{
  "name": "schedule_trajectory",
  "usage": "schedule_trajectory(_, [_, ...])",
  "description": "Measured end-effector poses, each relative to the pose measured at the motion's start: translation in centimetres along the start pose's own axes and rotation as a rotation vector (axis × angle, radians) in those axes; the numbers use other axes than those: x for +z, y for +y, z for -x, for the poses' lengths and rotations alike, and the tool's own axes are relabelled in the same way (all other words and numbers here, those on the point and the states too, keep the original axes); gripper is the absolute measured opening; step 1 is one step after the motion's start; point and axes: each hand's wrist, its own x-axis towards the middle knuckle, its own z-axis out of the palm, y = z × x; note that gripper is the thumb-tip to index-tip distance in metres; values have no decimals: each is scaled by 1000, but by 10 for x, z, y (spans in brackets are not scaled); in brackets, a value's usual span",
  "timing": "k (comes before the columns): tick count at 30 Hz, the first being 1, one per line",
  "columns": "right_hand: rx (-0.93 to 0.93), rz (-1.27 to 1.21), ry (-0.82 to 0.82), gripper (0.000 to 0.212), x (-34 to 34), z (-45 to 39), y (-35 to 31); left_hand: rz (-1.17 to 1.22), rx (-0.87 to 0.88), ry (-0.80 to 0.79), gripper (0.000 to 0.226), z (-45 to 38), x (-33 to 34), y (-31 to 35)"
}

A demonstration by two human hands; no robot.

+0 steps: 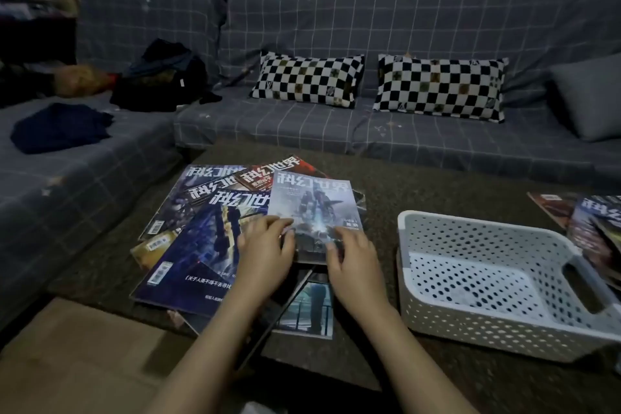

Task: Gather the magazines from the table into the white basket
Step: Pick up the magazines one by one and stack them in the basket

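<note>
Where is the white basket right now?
In the head view the white basket sits on the dark table at the right, empty, just right of the right hand, with a few magazines lying behind its far right corner.

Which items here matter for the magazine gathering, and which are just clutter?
Job items:
pale-blue magazine under both hands
fanned magazine pile
second magazine stack beyond the basket
white basket, nothing in it

Lying about:
checkered pillows
grey cushion
dark clothes on the sofa
</note>
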Motion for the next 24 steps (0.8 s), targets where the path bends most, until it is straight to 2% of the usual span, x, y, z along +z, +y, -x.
schedule_trajectory(2, [30,111,32,41,8,-8,9,-24,-80,20,39,-10,7,-7])
schedule_trajectory(4, [109,182,-16,47,14,-14,20,-5,-159,0,47,-16,10,-14])
schedule_trajectory(7, [208,199,-70,54,23,-19,29,80,-187,17,56,-22,13,-20])
schedule_trajectory(10, [228,213,-33,55,25,-22,28,220,-251,10,50,-28,8,-20])
schedule_trajectory(13, [242,150,-10,55,20,-19,23,418,-324,-28,32,-27,-1,-17])
schedule_trajectory(16, [254,97,-13,54,12,-13,15,483,-371,-39,38,-18,-10,-14])
schedule_trajectory(18, [264,22,-22,53,5,-6,6,480,-353,3,39,-7,-17,-12])
schedule_trajectory(20, [265,-78,-19,52,-2,2,-4,483,-307,70,31,7,-28,-10])
schedule_trajectory(24, [217,-200,18,62,-22,20,-27,595,-246,150,27,37,-63,-5])
